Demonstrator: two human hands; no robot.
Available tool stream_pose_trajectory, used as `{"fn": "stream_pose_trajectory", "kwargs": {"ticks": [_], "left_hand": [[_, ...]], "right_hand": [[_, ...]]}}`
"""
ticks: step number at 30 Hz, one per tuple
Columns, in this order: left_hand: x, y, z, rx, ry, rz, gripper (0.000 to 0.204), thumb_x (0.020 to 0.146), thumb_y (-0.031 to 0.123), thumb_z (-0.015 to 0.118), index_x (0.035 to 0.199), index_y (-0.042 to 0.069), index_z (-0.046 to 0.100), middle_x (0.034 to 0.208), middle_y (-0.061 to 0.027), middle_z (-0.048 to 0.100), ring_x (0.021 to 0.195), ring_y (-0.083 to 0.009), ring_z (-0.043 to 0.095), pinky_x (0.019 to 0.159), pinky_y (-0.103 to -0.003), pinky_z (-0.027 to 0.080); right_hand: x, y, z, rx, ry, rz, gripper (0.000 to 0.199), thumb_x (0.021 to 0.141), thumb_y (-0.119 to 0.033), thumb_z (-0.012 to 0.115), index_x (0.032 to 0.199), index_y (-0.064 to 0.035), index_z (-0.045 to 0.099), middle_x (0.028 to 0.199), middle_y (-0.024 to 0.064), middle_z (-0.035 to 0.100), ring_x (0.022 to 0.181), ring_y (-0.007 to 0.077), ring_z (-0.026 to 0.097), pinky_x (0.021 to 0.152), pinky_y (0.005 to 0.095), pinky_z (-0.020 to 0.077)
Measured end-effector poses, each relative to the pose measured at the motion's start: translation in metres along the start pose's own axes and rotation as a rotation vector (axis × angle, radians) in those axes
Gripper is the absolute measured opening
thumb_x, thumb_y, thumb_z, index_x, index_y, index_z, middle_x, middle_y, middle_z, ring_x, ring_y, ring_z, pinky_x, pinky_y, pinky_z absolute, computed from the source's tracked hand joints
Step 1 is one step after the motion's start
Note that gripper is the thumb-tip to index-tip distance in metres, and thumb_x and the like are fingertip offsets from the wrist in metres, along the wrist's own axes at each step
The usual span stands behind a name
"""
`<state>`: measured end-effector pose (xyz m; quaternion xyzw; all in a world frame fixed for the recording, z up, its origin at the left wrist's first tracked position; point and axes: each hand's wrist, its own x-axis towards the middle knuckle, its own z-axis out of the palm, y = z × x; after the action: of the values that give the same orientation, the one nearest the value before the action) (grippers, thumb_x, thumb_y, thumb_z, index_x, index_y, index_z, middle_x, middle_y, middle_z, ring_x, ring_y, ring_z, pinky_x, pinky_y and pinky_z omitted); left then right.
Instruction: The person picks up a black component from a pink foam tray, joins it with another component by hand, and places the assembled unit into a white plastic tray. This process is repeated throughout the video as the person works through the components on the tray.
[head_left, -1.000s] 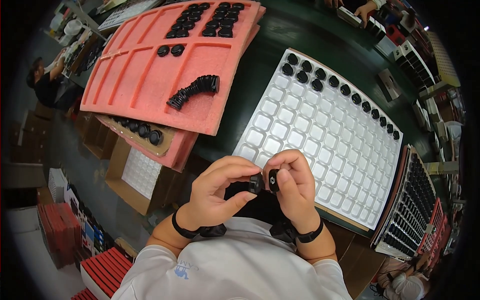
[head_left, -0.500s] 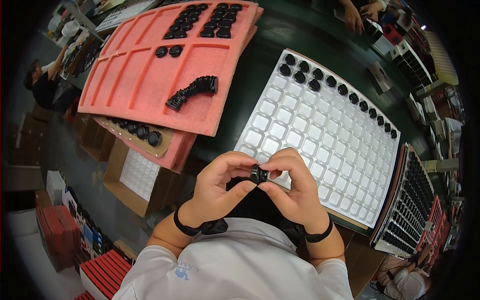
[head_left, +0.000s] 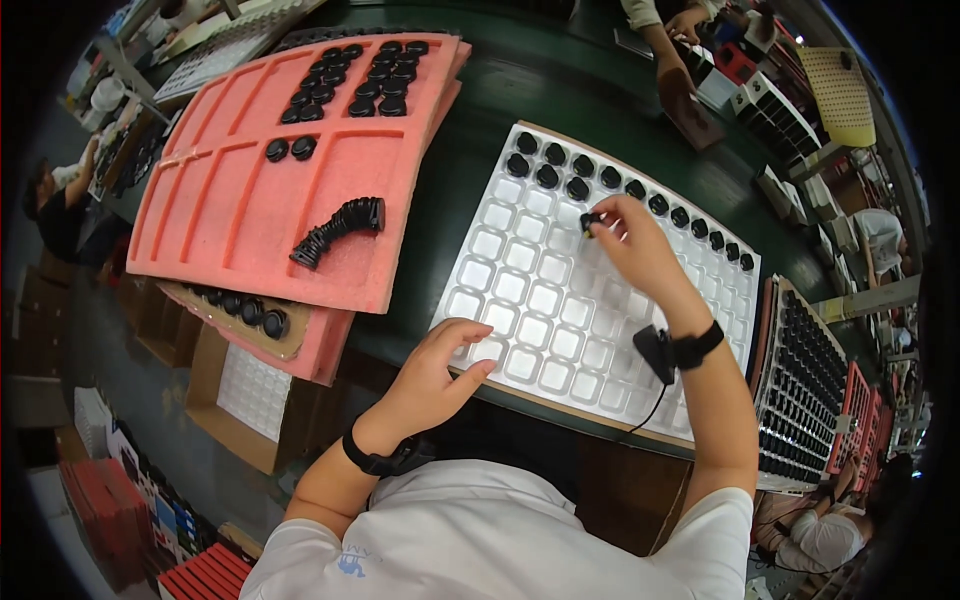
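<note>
A white plastic tray [head_left: 487,243] with rows of rounded square pockets lies in front of me. Along its far side, small black round parts [head_left: 610,176] fill one row and begin a second. My right hand [head_left: 632,245] is over the tray, pinching another small black round part [head_left: 588,224] between thumb and fingers, just on the near side of the second row. Its exact kind I cannot make out. My left hand [head_left: 432,378] hovers at the tray's near left edge, fingers apart, holding nothing.
On the left, stacked pink foam trays [head_left: 352,265] carry black parts, including a curved row [head_left: 340,230] leaning together. Below them sits an open cardboard box [head_left: 205,392]. Filled trays [head_left: 800,385] stand at the right. A co-worker's hand [head_left: 690,22] shows at the far side.
My hands have parted. My right hand has carried the black part forward and right, over the tray; my left hand has let go and moved left. The view has shifted.
</note>
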<state>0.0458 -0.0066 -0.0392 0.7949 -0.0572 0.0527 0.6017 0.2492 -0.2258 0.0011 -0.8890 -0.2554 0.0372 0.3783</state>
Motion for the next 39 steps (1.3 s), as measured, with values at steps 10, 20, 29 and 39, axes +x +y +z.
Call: {"fn": "stream_pose_trajectory", "kwargs": {"ticks": [10,20,29,39], "left_hand": [[0.002,-0.004,-0.003,0.074,-0.022,-0.001,0.028,0.082,0.004,0.064,0.109,-0.001,0.057,0.105,-0.0130,0.059,0.096,-0.0235,0.057,0.086,-0.032,0.046],[-0.003,0.019,-0.018,0.122,-0.022,0.075,0.027,0.080,0.004,0.065,0.106,0.000,0.059,0.106,-0.0134,0.059,0.100,-0.0266,0.057,0.087,-0.033,0.045],[-0.017,0.088,-0.100,0.355,-0.066,0.263,0.024,0.080,0.009,0.067,0.102,0.002,0.060,0.099,-0.0119,0.061,0.093,-0.0294,0.059,0.081,-0.035,0.048],[0.059,0.083,-0.232,0.667,0.165,-0.014,0.014,0.085,0.010,0.060,0.097,0.002,0.061,0.094,-0.0048,0.063,0.085,-0.0143,0.060,0.075,-0.028,0.048]], "right_hand": [[0.053,0.061,0.004,-0.316,0.080,0.112,0.027,0.081,-0.014,0.065,0.104,-0.0022,0.058,0.091,0.0119,0.060,0.080,0.0250,0.059,0.073,0.0347,0.0480],[0.036,-0.035,0.028,-0.163,0.126,-0.343,0.024,0.080,-0.009,0.066,0.103,-0.0044,0.058,0.095,0.0116,0.057,0.083,0.0236,0.057,0.072,0.0319,0.0474],[0.034,-0.142,0.082,0.271,-0.065,-0.557,0.029,0.077,-0.005,0.070,0.103,-0.0037,0.058,0.095,0.0085,0.056,0.087,0.0204,0.056,0.075,0.0299,0.0466],[0.041,-0.147,0.095,0.146,-0.080,-0.618,0.034,0.072,-0.001,0.072,0.104,-0.0029,0.058,0.095,0.0091,0.055,0.086,0.0215,0.056,0.077,0.0312,0.0473]]}}
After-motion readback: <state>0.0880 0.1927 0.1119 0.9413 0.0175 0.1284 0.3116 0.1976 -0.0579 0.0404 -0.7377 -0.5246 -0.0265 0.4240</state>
